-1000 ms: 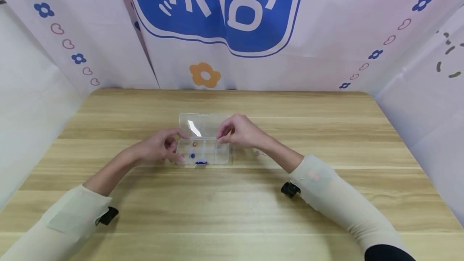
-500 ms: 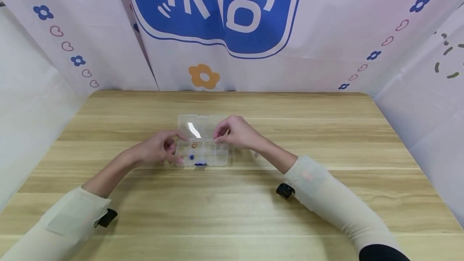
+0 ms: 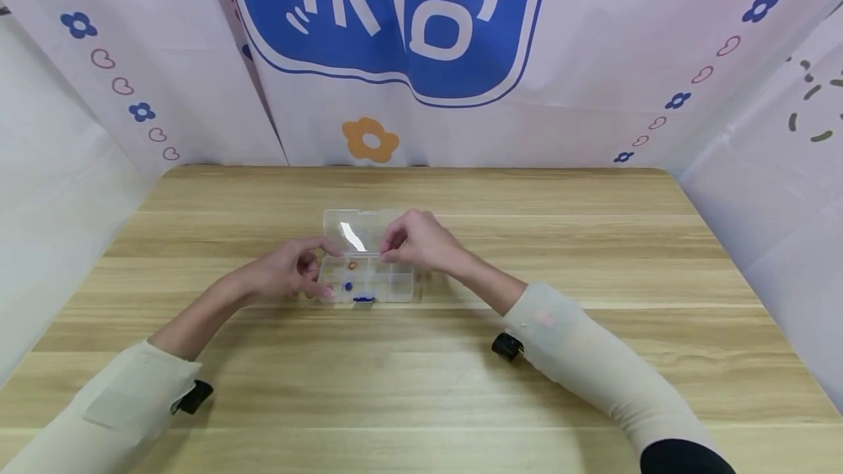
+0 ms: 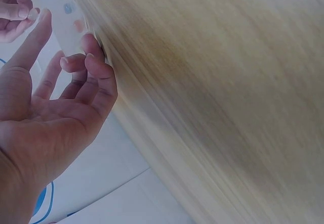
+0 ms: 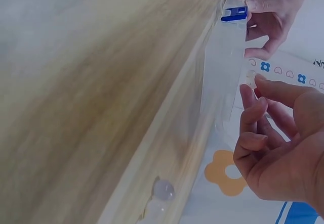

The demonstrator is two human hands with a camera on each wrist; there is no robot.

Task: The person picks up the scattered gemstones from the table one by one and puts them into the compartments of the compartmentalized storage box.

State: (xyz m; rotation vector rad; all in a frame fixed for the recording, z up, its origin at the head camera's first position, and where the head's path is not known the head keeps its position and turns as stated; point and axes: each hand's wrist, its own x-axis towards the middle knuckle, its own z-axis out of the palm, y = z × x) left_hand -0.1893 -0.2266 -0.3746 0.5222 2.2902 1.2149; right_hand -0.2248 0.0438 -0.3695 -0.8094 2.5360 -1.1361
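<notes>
A clear plastic compartment box (image 3: 402,289) stands on the table, its transparent lid (image 3: 356,231) raised at the back. A blue latch (image 3: 364,300) is on its front. One compartment holds a small blue piece (image 3: 348,286); behind it lies an orange ring-like piece (image 3: 352,265). My left hand (image 3: 290,267) holds the box's left end between thumb and index finger, other fingers curled. Above the back compartments, my right hand (image 3: 418,241) pinches a small clear round piece (image 5: 250,77) between thumb and index finger. Its exact kind is too small to tell.
Clear rounded pieces (image 5: 163,189) with a thin gold-coloured part lie on the wooden table (image 3: 421,379) right of the box; my right arm hides them in the head view. A white printed sheet (image 3: 579,123) hangs behind the table.
My right hand has moved a little to the left over the box, still pinching the small clear piece. My left hand stays at the box's left end.
</notes>
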